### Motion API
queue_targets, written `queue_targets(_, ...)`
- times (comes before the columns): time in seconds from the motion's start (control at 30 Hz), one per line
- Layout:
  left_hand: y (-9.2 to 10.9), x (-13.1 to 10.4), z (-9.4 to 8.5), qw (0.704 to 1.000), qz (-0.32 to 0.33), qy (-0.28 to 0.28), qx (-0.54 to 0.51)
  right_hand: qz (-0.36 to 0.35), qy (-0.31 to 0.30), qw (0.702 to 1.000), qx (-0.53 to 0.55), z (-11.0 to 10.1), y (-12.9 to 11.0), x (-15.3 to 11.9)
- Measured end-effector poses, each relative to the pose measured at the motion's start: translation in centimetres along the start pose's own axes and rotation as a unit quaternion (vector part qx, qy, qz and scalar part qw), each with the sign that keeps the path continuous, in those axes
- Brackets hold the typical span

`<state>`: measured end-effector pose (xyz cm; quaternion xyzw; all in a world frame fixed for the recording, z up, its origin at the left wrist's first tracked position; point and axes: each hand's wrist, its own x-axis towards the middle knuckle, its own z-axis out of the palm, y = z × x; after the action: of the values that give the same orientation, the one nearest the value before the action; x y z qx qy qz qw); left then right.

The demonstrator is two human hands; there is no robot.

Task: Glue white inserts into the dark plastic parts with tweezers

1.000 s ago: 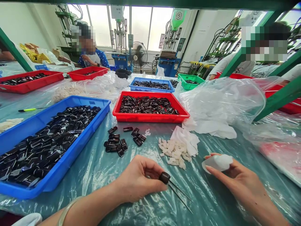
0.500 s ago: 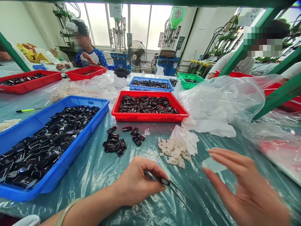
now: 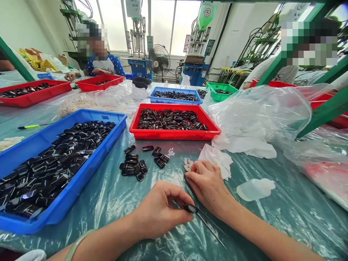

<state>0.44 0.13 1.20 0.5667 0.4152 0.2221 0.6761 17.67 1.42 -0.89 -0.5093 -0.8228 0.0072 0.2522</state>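
- Black piece (image 3: 191, 208), small, with a pale oval face: pinched at the fingertips of the left hand (image 3: 163, 210), above the film-covered green table (image 3: 108, 203).
- Metal prongs (image 3: 210, 230), 2 in number, slender: extending from beside the black piece toward the lower right; rear end hidden.
- Right hand (image 3: 208, 185): fingers bent down over the off-white pieces (image 3: 188, 164), partly covering them; whether it grasps any cannot be told.
- White cloth (image 3: 224, 163): just behind the right hand.
- Translucent bottle (image 3: 255, 189): lying right of the right forearm, apart from both hands.
- Loose black parts (image 3: 133, 166): scattered on the near side of the red tray (image 3: 174, 135).
- Blue tray (image 3: 92, 162): at left, heaped with similar parts.
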Motion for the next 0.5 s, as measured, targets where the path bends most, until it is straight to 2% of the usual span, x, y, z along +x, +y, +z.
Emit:
queue_targets(0.1,0.0,-0.1,0.0,1.000,0.001,-0.001,0.007,0.000,0.011,1.000,0.028,-0.3,-0.1,-0.3)
queue_targets(0.27,-0.1,0.0,0.0,1.000,0.021,-0.004,0.004,0.017,0.023,0.991,0.129,-2.2,-0.8,-1.3)
queue_targets(0.33,-0.1,0.0,0.0,1.000,0.013,-0.004,-0.013,0.054,0.016,0.972,0.226,-3.0,-1.3,-1.6)
queue_targets(0.43,-0.1,0.1,0.0,0.999,-0.003,-0.017,-0.040,0.094,0.004,0.919,0.383,-3.5,-1.9,-1.8)
queue_targets(0.5,-0.2,0.1,0.1,0.999,-0.003,-0.022,-0.048,0.102,-0.001,0.902,0.420,-3.5,-2.2,-1.9)
